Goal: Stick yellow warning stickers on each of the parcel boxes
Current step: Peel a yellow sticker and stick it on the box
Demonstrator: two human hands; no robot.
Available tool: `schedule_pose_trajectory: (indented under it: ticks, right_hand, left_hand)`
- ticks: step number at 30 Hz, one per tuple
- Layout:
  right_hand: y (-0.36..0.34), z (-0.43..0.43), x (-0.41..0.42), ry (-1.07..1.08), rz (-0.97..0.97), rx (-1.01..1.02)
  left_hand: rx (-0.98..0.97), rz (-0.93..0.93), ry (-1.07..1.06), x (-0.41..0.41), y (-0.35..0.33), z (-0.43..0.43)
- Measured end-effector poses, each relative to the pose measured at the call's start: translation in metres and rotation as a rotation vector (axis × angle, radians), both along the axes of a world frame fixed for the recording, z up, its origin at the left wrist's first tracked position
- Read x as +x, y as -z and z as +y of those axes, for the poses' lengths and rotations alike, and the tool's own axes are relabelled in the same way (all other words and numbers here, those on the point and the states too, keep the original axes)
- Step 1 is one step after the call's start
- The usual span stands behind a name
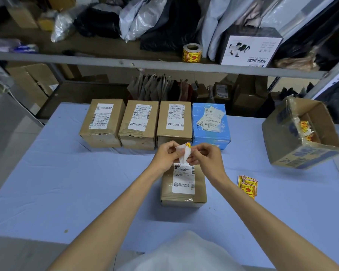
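Note:
A small cardboard parcel box [184, 194] with a white shipping label lies on the blue table [67, 182] in front of me. Just above its far end, my left hand [167, 155] and my right hand [204, 155] pinch one yellow warning sticker [185, 151] between them, its white backing paper curling away. Three brown parcel boxes [138, 124] and a blue one [209, 124] stand in a row behind, each with a white label on top. A small stack of yellow stickers [248, 185] lies right of the near box.
An open cardboard carton [301, 133] holding peeled backing scraps sits tilted at the table's right. A roll of yellow stickers [192, 52] stands on the metal shelf [145, 64] above, among bags and a white box [249, 49].

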State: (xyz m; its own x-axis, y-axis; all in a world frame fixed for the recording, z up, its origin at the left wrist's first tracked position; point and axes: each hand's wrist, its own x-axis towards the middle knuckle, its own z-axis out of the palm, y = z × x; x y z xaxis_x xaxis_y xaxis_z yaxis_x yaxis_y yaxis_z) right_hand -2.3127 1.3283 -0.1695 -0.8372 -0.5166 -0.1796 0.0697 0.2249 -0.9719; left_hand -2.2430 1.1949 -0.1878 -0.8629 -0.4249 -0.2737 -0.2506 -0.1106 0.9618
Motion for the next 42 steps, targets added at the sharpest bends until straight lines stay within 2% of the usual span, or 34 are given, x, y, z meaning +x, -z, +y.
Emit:
schedule_pose_trajectory:
  ticks: [8,12,20,23,29,36,39,42]
  right_hand:
    - [0.004,0.002,-0.005,0.062,-0.001,0.044]
    - [0.007,0.002,-0.005,0.069,0.010,0.078]
    - [0.009,0.006,-0.011,0.094,-0.001,0.111]
    - [0.008,0.006,-0.010,0.090,-0.004,0.112]
    - [0.006,0.003,-0.009,0.099,-0.006,0.118]
    - [0.005,0.002,-0.008,0.115,-0.009,0.124]
    - [0.004,0.002,-0.009,0.122,-0.012,0.124]
    - [0.002,0.001,-0.008,0.140,-0.022,0.127]
  left_hand:
    - [0.035,-0.067,-0.096,0.002,0.006,-0.008]
    - [-0.033,-0.091,-0.164,0.002,0.007,-0.008]
    - [-0.196,-0.169,-0.156,0.007,0.006,-0.015]
    - [-0.141,-0.206,-0.183,0.007,0.004,-0.015]
    - [-0.213,-0.206,-0.123,0.004,0.005,-0.013]
    - [-0.164,-0.259,-0.074,0.003,0.004,-0.008]
    - [-0.233,-0.247,-0.007,0.004,0.000,-0.004]
    - [-0.323,-0.193,-0.058,0.003,-0.007,0.003]
